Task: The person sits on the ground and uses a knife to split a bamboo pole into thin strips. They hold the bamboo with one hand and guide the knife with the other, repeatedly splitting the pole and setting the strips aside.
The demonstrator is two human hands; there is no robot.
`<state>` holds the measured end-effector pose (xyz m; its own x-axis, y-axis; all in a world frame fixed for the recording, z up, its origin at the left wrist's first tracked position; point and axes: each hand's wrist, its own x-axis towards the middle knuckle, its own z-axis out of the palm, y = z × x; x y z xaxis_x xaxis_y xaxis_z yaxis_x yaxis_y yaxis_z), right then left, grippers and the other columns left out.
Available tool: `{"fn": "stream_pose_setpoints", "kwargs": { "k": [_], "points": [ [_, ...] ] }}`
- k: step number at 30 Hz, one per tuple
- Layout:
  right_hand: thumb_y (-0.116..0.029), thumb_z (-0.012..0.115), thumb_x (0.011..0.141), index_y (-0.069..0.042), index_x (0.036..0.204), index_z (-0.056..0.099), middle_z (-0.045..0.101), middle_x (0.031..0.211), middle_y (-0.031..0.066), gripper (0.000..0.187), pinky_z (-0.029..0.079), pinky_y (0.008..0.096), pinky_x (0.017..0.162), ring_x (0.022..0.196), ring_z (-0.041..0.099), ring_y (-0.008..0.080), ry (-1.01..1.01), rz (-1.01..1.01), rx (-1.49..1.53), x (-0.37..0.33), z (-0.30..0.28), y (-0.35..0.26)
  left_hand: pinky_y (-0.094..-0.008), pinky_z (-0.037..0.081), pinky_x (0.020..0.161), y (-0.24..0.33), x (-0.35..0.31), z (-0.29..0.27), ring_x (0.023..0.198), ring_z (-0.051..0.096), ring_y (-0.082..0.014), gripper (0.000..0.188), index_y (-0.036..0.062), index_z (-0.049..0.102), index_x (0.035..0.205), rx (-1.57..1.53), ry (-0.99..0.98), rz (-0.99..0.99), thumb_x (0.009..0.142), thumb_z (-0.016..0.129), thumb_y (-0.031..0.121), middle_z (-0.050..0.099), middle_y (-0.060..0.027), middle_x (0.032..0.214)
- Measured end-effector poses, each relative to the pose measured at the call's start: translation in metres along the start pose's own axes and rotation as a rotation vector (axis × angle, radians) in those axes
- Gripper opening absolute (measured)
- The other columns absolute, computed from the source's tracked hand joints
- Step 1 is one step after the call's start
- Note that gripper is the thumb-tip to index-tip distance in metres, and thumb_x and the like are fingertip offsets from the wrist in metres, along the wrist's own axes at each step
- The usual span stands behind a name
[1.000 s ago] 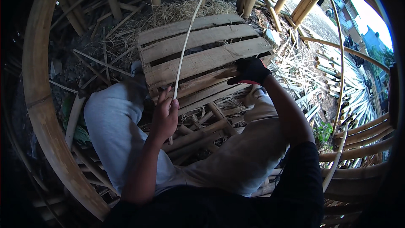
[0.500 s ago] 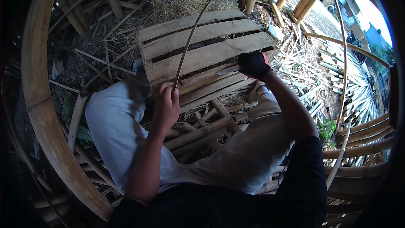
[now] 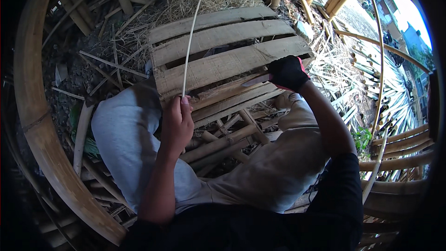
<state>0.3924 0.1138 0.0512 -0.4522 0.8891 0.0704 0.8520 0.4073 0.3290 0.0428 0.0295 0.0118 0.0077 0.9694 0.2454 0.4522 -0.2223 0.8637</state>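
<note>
A long thin bamboo strip (image 3: 191, 37), pale on the side toward me, rises from my left hand (image 3: 178, 123). Bare fingers and thumb pinch it at its lower part, by the near left edge of a slatted wooden bench (image 3: 223, 67). My right hand (image 3: 289, 73) wears a black and red glove and is closed round a knife, its handle hidden in the palm. The knife blade (image 3: 256, 81) points left over the bench's near slats, apart from the strip.
A thick curved bamboo pole (image 3: 42, 130) arches along the left. Straw and shavings (image 3: 204, 7) lie beyond the bench. Bamboo pieces (image 3: 223, 144) are on the ground between my legs. Stacked bamboo poles (image 3: 395, 107) lie at right, near a thin upright bamboo strip (image 3: 380, 65).
The strip has turned in my left hand, from its dark side to its pale side, and stands more upright. My right hand with the knife has shifted slightly right.
</note>
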Motion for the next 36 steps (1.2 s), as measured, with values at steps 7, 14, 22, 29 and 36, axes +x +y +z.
{"fn": "stream_pose_setpoints", "kwargs": {
  "k": [7,14,22,29,36],
  "points": [
    [-0.024,0.061,0.074,-0.013,0.07,0.065,0.066,0.068,0.0083,0.012,0.052,0.0422,0.058,0.064,0.067,0.0292,0.166,-0.082,0.039,-0.021,0.013,0.023,-0.0471,0.045,0.071,0.024,-0.017,0.015,0.082,0.058,-0.0414,0.02,-0.0034,0.054,0.096,0.09,-0.058,0.161,0.1,0.047,0.014,0.058,-0.0219,0.087],
    [-0.027,0.06,0.075,-0.014,0.077,0.069,0.069,0.075,0.0085,0.016,0.053,0.0429,0.062,0.071,0.068,0.0294,0.089,-0.048,0.04,-0.016,0.019,0.027,-0.0362,0.047,0.074,0.011,-0.016,0.027,0.083,0.059,-0.0278,0.023,-0.0059,0.054,0.1,0.014,-0.116,0.125,0.101,0.044,0.015,0.058,-0.0166,0.091],
    [-0.049,0.06,0.081,-0.013,0.086,0.072,0.069,0.088,0.012,0.039,0.054,0.0415,0.073,0.082,0.068,0.0307,-0.192,0.075,0.187,-0.017,-0.04,0.015,-0.026,0.054,0.066,0.026,-0.019,-0.003,0.086,0.067,-0.0168,0.035,-0.0069,0.053,0.122,-0.21,-0.271,-0.219,0.104,0.043,0.021,0.063,-0.013,0.101],
    [-0.061,0.058,0.084,-0.014,0.092,0.073,0.07,0.091,0.0107,0.05,0.054,0.0411,0.076,0.085,0.068,0.03,-0.105,0.202,0.299,-0.028,-0.067,0.009,-0.0285,0.059,0.063,0.067,-0.018,-0.031,0.099,0.067,-0.0223,0.037,-0.0063,0.05,0.127,-0.19,-0.342,-0.2,0.105,0.041,0.022,0.058,-0.0149,0.116],
    [-0.064,0.063,0.08,-0.014,0.086,0.072,0.07,0.082,0.0089,0.051,0.054,0.0375,0.076,0.081,0.069,0.0291,-0.112,0.246,0.515,-0.019,-0.101,-0.005,-0.026,0.056,0.055,0.083,-0.002,-0.039,0.084,0.068,-0.017,0.033,-0.0043,0.058,0.102,-0.332,-0.562,-0.371,0.105,0.04,0.023,0.063,-0.0136,0.1]
  ]
}}
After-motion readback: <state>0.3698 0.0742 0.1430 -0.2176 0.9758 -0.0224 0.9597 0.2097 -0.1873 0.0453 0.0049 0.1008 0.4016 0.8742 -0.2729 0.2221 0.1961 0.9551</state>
